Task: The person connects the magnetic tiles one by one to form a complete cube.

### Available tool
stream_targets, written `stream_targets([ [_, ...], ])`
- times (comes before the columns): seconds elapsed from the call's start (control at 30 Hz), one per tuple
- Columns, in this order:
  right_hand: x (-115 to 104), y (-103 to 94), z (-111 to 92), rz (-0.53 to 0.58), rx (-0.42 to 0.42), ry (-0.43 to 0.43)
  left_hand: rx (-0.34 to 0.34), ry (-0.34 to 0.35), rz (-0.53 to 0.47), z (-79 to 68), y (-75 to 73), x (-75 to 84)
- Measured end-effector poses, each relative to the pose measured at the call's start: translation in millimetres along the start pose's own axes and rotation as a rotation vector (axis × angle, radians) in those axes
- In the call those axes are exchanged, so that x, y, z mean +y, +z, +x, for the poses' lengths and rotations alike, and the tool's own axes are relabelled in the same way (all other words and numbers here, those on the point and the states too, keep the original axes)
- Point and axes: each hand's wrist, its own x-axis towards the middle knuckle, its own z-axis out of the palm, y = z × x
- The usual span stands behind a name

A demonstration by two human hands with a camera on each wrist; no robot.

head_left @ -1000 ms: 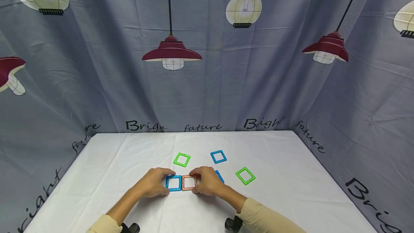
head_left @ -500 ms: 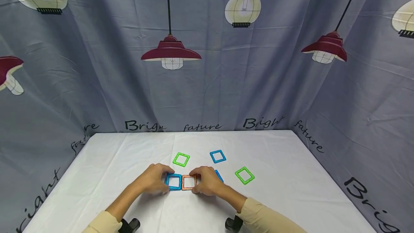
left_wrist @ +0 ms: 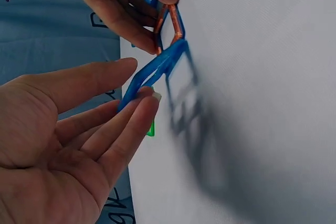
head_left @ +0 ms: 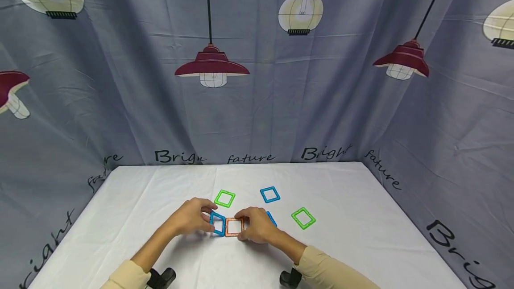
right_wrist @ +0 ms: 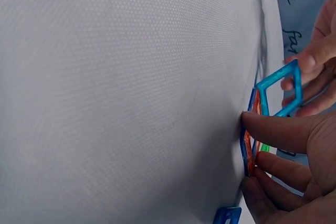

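Note:
In the head view my left hand (head_left: pixel 192 217) pinches a blue square frame tile (head_left: pixel 224 227) at its outer side, between thumb and fingers. That tile is tilted up off the table, its inner edge meeting an orange square frame tile (head_left: pixel 234 235). My right hand (head_left: pixel 259 224) grips the orange tile by its right side, thumb at the near corner and fingers at the far one. The right wrist view shows the orange tile (right_wrist: pixel 249 150) low on the cloth with a blue edge under it, and the raised blue tile (right_wrist: pixel 278 75) slanting away from it.
A green square tile (head_left: pixel 218 196) lies behind the left hand. Further right are a blue tile (head_left: pixel 267 188) and another green tile (head_left: pixel 297 211). One more blue tile (head_left: pixel 271 218) is partly hidden by the right hand. A white cloth (head_left: pixel 341 253) covers the table.
My left hand has lifted the outer side of the blue tile, tipping it from flat to slanted against the orange tile. The right hand has stayed in place on the orange tile.

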Motion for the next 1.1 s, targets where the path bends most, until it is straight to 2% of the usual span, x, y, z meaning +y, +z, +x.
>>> stream_targets([
  [0.2,0.3,-0.7,1.2,-0.009,-0.004,-0.009,-0.076,0.038,-0.195,0.0,-2.8,0.4],
  [0.33,0.7,-0.9,2.2,-0.011,-0.004,-0.017,-0.091,0.038,-0.284,1.0,-1.0,-1.3],
  [0.67,1.6,0.9,2.1,-0.009,-0.002,-0.007,-0.037,0.020,-0.365,0.3,7.6,-5.1],
  [0.87,1.4,2.0,1.5,-0.003,0.002,-0.011,-0.021,0.002,-0.427,-0.1,12.4,-7.5],
  [1.1,0.6,0.6,1.8,-0.021,0.017,-0.014,-0.014,-0.004,-0.449,1.6,16.5,-10.8],
])
